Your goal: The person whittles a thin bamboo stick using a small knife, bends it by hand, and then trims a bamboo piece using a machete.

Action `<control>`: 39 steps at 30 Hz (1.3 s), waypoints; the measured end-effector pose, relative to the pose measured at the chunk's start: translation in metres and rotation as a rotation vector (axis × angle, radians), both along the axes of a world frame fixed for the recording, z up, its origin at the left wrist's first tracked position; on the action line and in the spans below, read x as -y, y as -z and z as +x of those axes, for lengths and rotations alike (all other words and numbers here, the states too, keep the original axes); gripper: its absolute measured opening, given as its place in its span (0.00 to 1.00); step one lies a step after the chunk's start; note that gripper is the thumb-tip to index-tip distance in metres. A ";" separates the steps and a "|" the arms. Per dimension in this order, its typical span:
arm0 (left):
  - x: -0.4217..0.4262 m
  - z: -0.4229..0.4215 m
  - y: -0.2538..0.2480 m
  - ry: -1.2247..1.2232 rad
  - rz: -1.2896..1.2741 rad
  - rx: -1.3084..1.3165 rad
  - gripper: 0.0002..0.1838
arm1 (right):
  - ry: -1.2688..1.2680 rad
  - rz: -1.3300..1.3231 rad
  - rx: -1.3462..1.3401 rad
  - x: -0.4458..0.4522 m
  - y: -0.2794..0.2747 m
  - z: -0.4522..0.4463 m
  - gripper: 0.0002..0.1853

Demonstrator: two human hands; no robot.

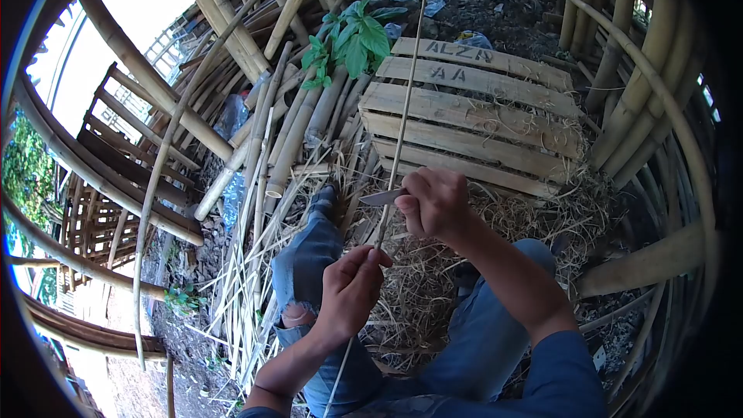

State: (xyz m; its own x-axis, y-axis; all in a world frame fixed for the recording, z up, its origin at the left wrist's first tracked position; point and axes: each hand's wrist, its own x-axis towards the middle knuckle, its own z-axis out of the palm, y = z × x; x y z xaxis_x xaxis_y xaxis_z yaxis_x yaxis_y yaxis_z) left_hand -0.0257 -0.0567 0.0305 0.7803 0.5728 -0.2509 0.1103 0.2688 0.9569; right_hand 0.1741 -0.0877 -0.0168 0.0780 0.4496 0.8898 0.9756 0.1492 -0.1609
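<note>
My left hand (352, 290) is closed around a long thin bamboo strip (403, 120), which slants from my lap up past the crate. Above it, my right hand (435, 205) grips a knife (381, 197) by its handle, which the fingers hide. The blade points left and lies across the strip, close to or touching it; I cannot tell which. Curly bamboo shavings (410, 286) cover the ground between my jeans-clad legs.
Ahead stands a slatted wooden crate (472, 120) with shavings on it. Split bamboo strips (240, 294) lie left of my leg, near bamboo poles (282, 147) and a leafy green plant (357, 42). Upright bamboo poles (619, 23) line the right side.
</note>
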 end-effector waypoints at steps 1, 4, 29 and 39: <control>0.001 0.001 -0.001 -0.005 0.031 0.008 0.13 | 0.001 -0.001 0.000 0.000 0.001 0.000 0.20; 0.003 0.001 -0.004 -0.018 0.064 -0.020 0.13 | 0.090 0.013 0.031 -0.002 0.001 0.000 0.22; -0.001 -0.010 0.014 -0.048 0.299 -0.046 0.09 | 0.036 -0.081 0.060 0.010 -0.001 -0.042 0.24; 0.006 -0.011 0.004 -0.052 0.472 -0.081 0.08 | 0.182 0.084 0.259 0.006 0.000 -0.005 0.28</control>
State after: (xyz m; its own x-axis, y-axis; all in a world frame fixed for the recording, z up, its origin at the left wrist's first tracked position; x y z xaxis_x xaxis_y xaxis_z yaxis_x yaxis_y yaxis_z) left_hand -0.0363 -0.0624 0.0264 0.7366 0.6762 -0.0134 0.1878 -0.1854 0.9645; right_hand 0.1695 -0.0939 -0.0171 -0.0832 0.3728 0.9242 0.9945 -0.0289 0.1011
